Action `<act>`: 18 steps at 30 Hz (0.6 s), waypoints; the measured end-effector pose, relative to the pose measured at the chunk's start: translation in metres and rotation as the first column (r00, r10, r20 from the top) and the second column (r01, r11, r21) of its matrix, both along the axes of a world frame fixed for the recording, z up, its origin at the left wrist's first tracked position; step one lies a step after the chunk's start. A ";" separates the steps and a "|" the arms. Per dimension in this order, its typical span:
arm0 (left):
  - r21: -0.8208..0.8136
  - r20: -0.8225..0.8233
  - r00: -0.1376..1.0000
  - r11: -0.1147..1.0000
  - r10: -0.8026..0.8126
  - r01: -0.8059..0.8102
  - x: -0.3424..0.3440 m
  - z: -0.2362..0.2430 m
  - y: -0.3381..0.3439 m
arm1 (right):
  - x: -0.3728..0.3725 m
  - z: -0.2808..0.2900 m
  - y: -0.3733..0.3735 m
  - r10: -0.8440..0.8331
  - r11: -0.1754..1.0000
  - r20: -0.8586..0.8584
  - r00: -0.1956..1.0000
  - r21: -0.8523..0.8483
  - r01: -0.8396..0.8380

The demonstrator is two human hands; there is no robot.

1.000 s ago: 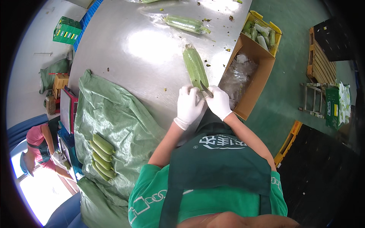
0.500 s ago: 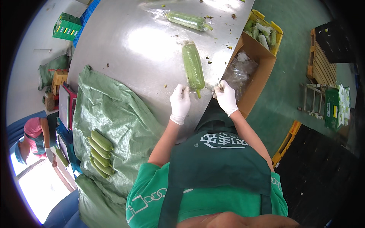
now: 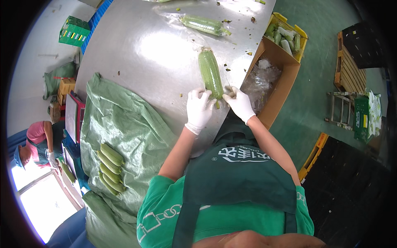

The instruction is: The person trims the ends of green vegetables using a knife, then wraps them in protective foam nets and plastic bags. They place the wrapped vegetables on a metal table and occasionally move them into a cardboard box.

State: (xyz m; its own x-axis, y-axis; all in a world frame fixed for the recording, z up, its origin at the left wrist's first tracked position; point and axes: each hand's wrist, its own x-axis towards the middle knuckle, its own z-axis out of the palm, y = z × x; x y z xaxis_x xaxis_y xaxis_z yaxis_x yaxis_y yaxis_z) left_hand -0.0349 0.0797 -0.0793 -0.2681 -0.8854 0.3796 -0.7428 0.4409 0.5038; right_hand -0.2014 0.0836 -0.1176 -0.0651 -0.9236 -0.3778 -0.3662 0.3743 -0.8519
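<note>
A pale green zucchini (image 3: 211, 74) in clear plastic film lies lengthwise before me on the metal table, its stem end toward me. At that end my left hand (image 3: 199, 109), in a white glove, has its fingers closed on the film beside the stem. My right hand (image 3: 240, 105), gloved too, pinches close to the same end from the other side. A thin sliver stands up from its fingers; its kind is too small to tell. Farther off lies another wrapped zucchini (image 3: 204, 25).
Several unwrapped zucchinis (image 3: 111, 159) lie on a green woven sheet (image 3: 124, 107) at left. On the right stand a cardboard box (image 3: 285, 78) with crumpled plastic and a yellow crate (image 3: 304, 35) of zucchinis. Scraps dot the table (image 3: 124, 45). A co-worker (image 3: 39, 140) handles zucchinis far left.
My right hand has moved left, up to the zucchini's near end. The left hand has shifted slightly right and its fingers now reach onto that end.
</note>
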 end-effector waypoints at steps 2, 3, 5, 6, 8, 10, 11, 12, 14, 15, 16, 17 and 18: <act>-0.010 0.051 0.998 0.999 -0.035 0.036 0.006 -0.004 -0.002 | 0.003 0.004 -0.003 -0.009 1.000 0.050 0.999 -0.001 0.009; -0.022 0.045 0.998 0.999 -0.039 0.040 0.007 -0.004 -0.003 | 0.005 0.007 -0.003 -0.029 0.999 0.061 0.998 -0.012 0.030; -0.038 0.035 0.999 0.998 -0.039 0.040 0.009 -0.006 -0.001 | 0.008 0.013 -0.002 -0.037 0.999 0.124 0.992 -0.024 0.040; -0.044 0.029 0.998 0.998 -0.049 0.050 0.011 -0.008 -0.002 | 0.009 0.018 -0.001 -0.027 0.999 0.173 0.985 -0.029 0.032; -0.056 0.016 0.997 0.996 -0.072 0.073 0.015 -0.014 -0.004 | 0.008 0.020 -0.001 -0.038 0.998 0.170 0.985 -0.042 0.045; 0.039 -0.103 0.993 0.998 0.056 -0.052 0.023 -0.022 0.000 | 0.004 0.015 0.000 -0.078 0.994 0.069 0.995 -0.066 0.082; 0.091 -0.157 0.980 0.990 0.124 -0.111 0.027 -0.027 0.003 | -0.001 0.012 0.000 -0.081 0.989 0.010 0.997 -0.126 0.082; 0.231 -0.200 0.956 0.958 0.216 -0.168 0.030 -0.031 0.004 | -0.004 0.002 0.001 -0.108 0.971 -0.091 0.990 -0.225 0.085; 0.503 -0.242 0.883 0.830 0.403 -0.241 0.037 -0.041 0.007 | -0.010 -0.008 0.005 -0.136 0.972 -0.087 0.987 -0.204 0.116; 0.584 -0.292 0.858 0.789 0.423 -0.191 0.043 -0.048 0.007 | -0.009 -0.012 0.008 -0.159 0.983 0.024 0.987 -0.093 0.160; 0.581 -0.374 0.806 0.793 0.459 -0.182 0.037 -0.038 0.004 | -0.010 -0.015 0.008 -0.146 0.974 0.015 0.989 -0.172 0.146; 0.582 -0.450 0.744 0.794 0.493 -0.174 0.027 -0.017 0.002 | -0.012 -0.018 0.010 -0.133 0.961 0.002 0.991 -0.246 0.129; 0.577 -0.523 0.675 0.799 0.520 -0.169 0.022 -0.004 -0.001 | -0.013 -0.018 0.010 -0.118 0.940 -0.008 0.993 -0.324 0.109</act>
State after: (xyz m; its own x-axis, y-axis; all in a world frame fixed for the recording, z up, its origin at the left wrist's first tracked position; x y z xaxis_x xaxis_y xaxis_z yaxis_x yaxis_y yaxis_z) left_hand -0.0129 0.0791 -0.0838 0.2416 -0.9614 -0.1320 -0.2145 -0.1855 0.9589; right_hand -0.2143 0.0934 -0.1357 -0.1831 -0.9814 -0.0578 -0.3621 0.1220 -0.9241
